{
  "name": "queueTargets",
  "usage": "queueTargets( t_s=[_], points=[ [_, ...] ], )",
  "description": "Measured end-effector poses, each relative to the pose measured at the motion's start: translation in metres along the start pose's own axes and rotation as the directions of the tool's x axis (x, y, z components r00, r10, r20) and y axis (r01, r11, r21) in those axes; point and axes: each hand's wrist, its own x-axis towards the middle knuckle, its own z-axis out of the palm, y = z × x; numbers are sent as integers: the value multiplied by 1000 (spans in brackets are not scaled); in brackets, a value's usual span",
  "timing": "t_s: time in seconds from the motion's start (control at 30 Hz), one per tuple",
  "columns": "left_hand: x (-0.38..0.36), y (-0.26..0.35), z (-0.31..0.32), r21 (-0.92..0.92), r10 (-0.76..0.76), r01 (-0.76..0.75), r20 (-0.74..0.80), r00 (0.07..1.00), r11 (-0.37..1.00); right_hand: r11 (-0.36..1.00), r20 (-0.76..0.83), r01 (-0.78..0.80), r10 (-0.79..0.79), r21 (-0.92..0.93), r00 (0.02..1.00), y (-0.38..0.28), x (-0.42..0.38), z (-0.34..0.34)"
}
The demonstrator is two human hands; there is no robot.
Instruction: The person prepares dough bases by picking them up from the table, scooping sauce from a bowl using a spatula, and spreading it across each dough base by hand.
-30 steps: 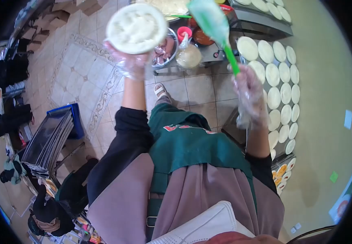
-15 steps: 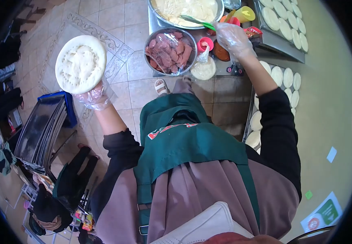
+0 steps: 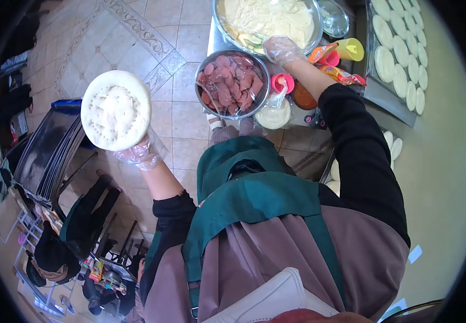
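Observation:
On my raised left hand (image 3: 144, 151), in a clear plastic glove, rests a flat round of dough (image 3: 115, 110) with a ring of dimples and a pale smear in the middle. My right hand (image 3: 282, 49), also gloved, is closed on a green spatula (image 3: 251, 40); its blade dips into the creamy pale mixture (image 3: 276, 19) at the near edge of a big metal bowl (image 3: 218, 27). The fingers hide most of its handle. Beside that bowl stands a metal bowl (image 3: 197, 92) of reddish-brown meat slices (image 3: 230, 83), partly under clear plastic.
A pink cup (image 3: 282, 83), a tub of reddish-brown sauce (image 3: 304, 98), a plastic-covered pale round container (image 3: 274, 116) and a yellow cup (image 3: 351, 49) crowd the table. Trays of dough rounds (image 3: 399, 51) stand at right. Stacked black trays (image 3: 50, 148) and other people (image 3: 85, 215) are at left.
My right hand has moved left and lowered the spatula into the creamy mixture. My left hand still holds the dough round. The view has shifted, with the table lower and farther right.

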Motion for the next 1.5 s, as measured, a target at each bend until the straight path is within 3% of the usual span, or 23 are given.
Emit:
queueTargets(
  t_s=[0.17,0.27,0.3,0.37,0.4,0.43,0.47,0.5,0.53,0.7,0.77,0.83,0.9,0.93,0.97,1.03,1.07,1.1,1.17,1.2,1.33,1.43,1.5],
  points=[
    [-1,-1,-1,-354,-53,56,18,998,934,1000,106,-24,22,12,994,-10,6,-17],
    [-1,-2,-3,-552,-77,93,52,996,829,991,-18,53,-51,123,999,-6,-10,-32],
    [-1,-2,-3,-612,-87,111,69,994,783,984,69,-21,9,174,998,-5,-7,-30],
    [4,-1,-4,-543,-161,226,164,973,809,971,151,-103,71,216,986,3,-2,-28],
    [3,-7,-1,265,-15,9,21,1000,964,964,172,-97,55,246,984,5,-2,-30],
    [4,-9,0,902,194,-119,40,980,415,957,194,-90,36,277,980,6,-4,-32],
    [5,-7,1,901,193,-123,44,980,416,957,190,-91,38,276,981,7,-6,-34],
    [8,-3,2,393,-52,16,81,995,919,946,164,-83,32,313,986,7,-8,-39],
    [10,-1,2,-286,-209,283,262,942,915,934,145,-75,25,350,989,8,-11,-43],
    [16,11,-22,-148,-138,171,212,968,974,920,156,-59,-3,388,988,15,-21,-57],
    [17,6,-14,-606,-231,231,80,970,761,916,144,-42,-17,400,989,24,-26,-62],
    [29,-3,-41,-484,-238,236,58,970,843,910,83,-8,-29,416,996,29,-35,-69],
    [34,-20,-70,-122,-181,195,118,976,973,905,79,-19,-16,424,997,36,-47,-78],
    [25,-50,-39,671,114,-45,-59,992,740,901,72,-33,2,432,997,40,-52,-81],
    [31,-54,-54,670,120,-49,-61,991,741,903,73,-28,-4,429,997,47,-54,-80],
    [51,-59,-99,281,-74,138,-224,972,950,891,66,-73,48,448,997,55,-61,-81],
    [57,-63,-107,132,-165,192,-192,967,972,899,70,-56,28,434,997,57,-65,-89],
    [61,-68,-118,127,-157,183,-189,969,975,903,67,-49,22,427,997,56,-72,-99],
    [67,-81,-137,-158,-307,304,5,952,940,913,76,-66,38,402,996,54,-84,-116],
    [69,-91,-135,-40,-271,269,-109,956,962,926,18,-13,7,377,1000,62,-89,-114],
    [74,-132,-137,-86,-345,334,-193,919,939,905,-4,-64,72,420,997,55,-122,-152],
    [72,-157,-130,-286,-486,454,-48,873,844,863,-98,-8,67,506,993,32,-155,-181],
    [70,-175,-114,-231,-500,476,-57,864,849,839,-84,-63,129,540,988,24,-170,-182]
  ],
)
